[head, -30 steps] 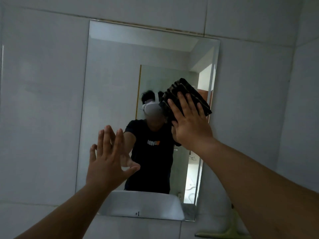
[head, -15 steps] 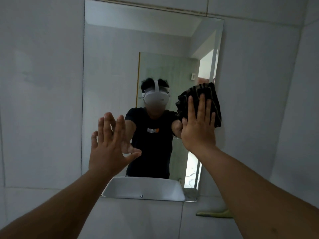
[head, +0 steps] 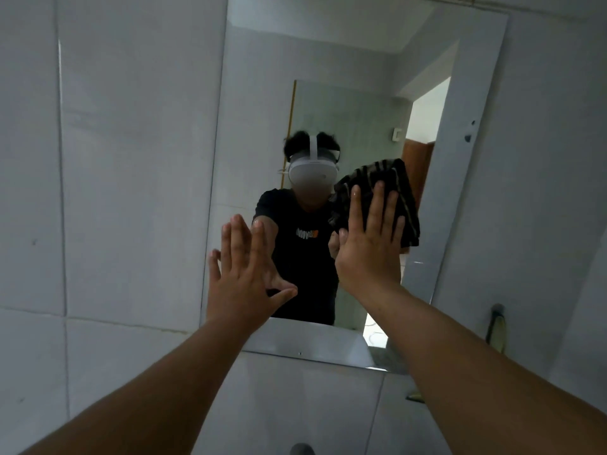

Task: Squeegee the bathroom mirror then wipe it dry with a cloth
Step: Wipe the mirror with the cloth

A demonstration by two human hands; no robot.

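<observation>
The rectangular mirror [head: 262,93] hangs on a grey tiled wall and shows my reflection. A dark striped cloth [head: 392,177] lies flat against the glass at mid height on the right side. My right hand [head: 368,244] presses on the cloth with the fingers spread, covering its lower left part. My left hand [head: 243,274] is held up with the fingers apart at the mirror's lower left edge and holds nothing. I cannot tell whether it touches the glass.
Grey wall tiles [head: 115,192] surround the mirror. A dark wall fixture with something yellow-green on it [head: 496,326] sits right of the mirror's lower corner. A yellow-green bit [head: 414,397] peeks out beside my right forearm. A grey rounded object [head: 302,449] shows at the bottom edge.
My right hand has slid the cloth down the right side of the mirror and slightly inward from its edge. My left hand has stayed at the lower left. The view has shifted.
</observation>
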